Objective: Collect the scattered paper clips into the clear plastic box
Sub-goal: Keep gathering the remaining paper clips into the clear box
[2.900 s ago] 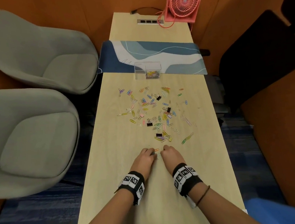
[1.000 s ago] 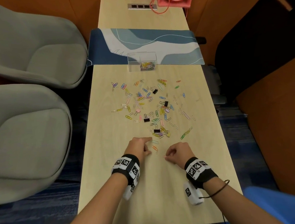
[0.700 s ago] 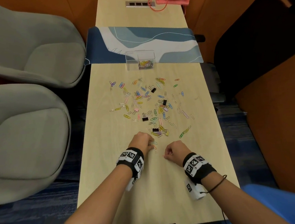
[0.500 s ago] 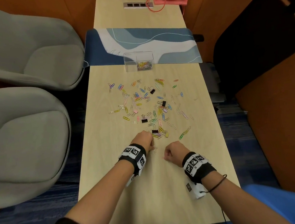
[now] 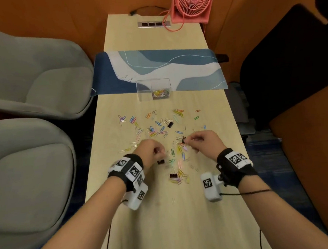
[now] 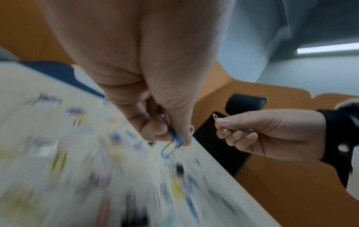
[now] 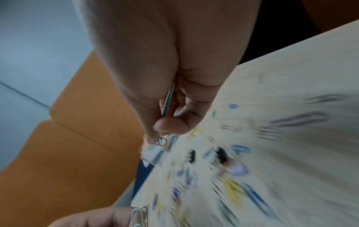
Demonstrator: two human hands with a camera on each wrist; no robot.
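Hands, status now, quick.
Left hand: closed, pinching blue paper clips.
Right hand: closed, pinching a pink paper clip, with more clips in its grip.

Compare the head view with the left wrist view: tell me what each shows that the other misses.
Only the head view shows the clear plastic box with clips already inside, on the edge of the blue mat, plus the pink fan and black binder clips.

Only the left wrist view shows what is pinched: blue paper clips in the left hand, a pink paper clip in the right hand.

Both show the two hands above scattered paper clips on the table.
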